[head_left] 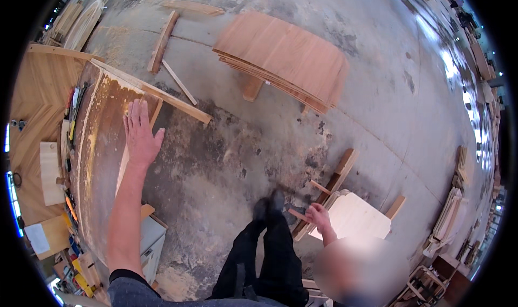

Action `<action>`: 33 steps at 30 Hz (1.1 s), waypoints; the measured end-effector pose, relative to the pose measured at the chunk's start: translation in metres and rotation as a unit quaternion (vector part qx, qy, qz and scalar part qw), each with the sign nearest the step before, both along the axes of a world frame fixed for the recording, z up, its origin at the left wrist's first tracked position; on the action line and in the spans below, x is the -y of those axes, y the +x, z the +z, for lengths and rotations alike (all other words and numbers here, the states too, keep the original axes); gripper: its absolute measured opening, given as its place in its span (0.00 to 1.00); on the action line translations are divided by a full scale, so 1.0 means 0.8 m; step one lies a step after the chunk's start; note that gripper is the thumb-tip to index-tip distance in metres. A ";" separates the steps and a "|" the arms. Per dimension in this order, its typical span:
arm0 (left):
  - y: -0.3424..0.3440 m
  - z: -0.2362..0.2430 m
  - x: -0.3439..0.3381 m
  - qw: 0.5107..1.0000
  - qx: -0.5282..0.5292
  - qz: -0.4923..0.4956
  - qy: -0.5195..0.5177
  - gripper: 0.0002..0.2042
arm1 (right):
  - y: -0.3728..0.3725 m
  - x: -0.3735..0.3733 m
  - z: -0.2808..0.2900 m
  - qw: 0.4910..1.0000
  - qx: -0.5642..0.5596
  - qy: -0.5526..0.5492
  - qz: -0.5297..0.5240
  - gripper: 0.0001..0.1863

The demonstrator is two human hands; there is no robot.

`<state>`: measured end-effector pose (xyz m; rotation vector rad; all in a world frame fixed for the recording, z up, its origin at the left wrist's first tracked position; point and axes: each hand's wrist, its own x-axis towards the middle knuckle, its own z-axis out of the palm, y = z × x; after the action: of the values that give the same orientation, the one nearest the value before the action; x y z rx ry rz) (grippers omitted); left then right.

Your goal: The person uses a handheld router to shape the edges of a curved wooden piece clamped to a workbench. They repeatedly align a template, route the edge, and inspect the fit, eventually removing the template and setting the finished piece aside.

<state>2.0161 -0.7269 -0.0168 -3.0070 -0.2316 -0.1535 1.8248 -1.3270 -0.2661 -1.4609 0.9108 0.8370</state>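
My left hand (140, 137) lies flat, fingers spread, on a narrow light wooden board (155, 111) at the right edge of a worn, dusty brown bench top (102, 161). Nothing is gripped in it; the palm presses on the board. A long pale batten (156, 93) runs along the far corner of the bench just beyond the fingertips. My forearm comes in from the lower edge. My right hand is out of the picture. My black-trousered legs (270, 258) stand on the concrete floor.
A stack of thin plywood sheets (280, 53) rests on blocks on the floor ahead. Loose planks (162, 34) lie beyond the bench. At the lower right a co-worker's hand (318, 218) touches wooden slats beside a pale panel (356, 215). Hand tools (70, 123) line the bench's left side.
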 end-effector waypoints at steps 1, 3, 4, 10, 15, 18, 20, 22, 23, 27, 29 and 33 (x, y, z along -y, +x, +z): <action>0.006 -0.005 -0.022 1.000 -0.011 0.012 0.005 0.47 | 0.035 -0.012 -0.002 1.000 0.005 -0.003 0.010 0.22; 0.021 -0.022 -0.049 0.999 -0.032 0.033 0.009 0.48 | 0.099 -0.022 -0.009 1.000 0.015 -0.009 0.021 0.22; 0.026 -0.027 -0.051 0.999 -0.012 0.025 -0.028 0.46 | 0.129 -0.023 -0.015 1.000 0.021 -0.010 0.020 0.22; 0.027 -0.030 -0.049 0.997 -0.017 0.036 -0.060 0.45 | 0.324 -0.004 -0.084 0.962 0.072 -0.185 0.187 0.25; 0.009 -0.046 -0.060 0.990 -0.075 0.107 -0.051 0.43 | 0.517 0.017 -0.155 0.910 0.119 -0.349 0.189 0.36; 0.008 -0.051 -0.070 0.996 -0.033 0.039 -0.079 0.39 | 0.609 0.027 -0.197 0.896 0.126 -0.393 0.166 0.46; 0.013 -0.047 -0.075 0.997 -0.042 0.028 -0.056 0.38 | 0.661 0.033 -0.209 0.911 0.121 -0.370 0.135 0.49; 0.003 -0.023 -0.063 0.995 -0.080 0.054 0.026 0.38 | 0.695 0.011 -0.245 0.910 0.114 -0.377 0.132 0.48; 0.008 -0.018 -0.063 0.992 -0.099 0.054 0.064 0.38 | 0.702 -0.004 -0.248 0.899 0.090 -0.408 0.132 0.47; 0.011 -0.031 -0.071 0.992 -0.092 0.047 0.074 0.38 | 0.715 -0.022 -0.252 0.886 0.022 -0.436 0.158 0.44; 0.000 -0.031 -0.076 0.990 -0.092 0.048 0.098 0.41 | 0.712 -0.034 -0.246 0.884 0.035 -0.447 0.135 0.42; -0.037 -0.055 -0.099 0.987 -0.062 0.056 0.135 0.42 | 0.707 -0.046 -0.246 0.900 0.039 -0.430 0.052 0.42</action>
<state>1.9868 -0.6480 -0.0605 -2.7141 -0.3361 0.0115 2.3905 -1.2904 -0.4625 -2.3010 1.2253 0.4358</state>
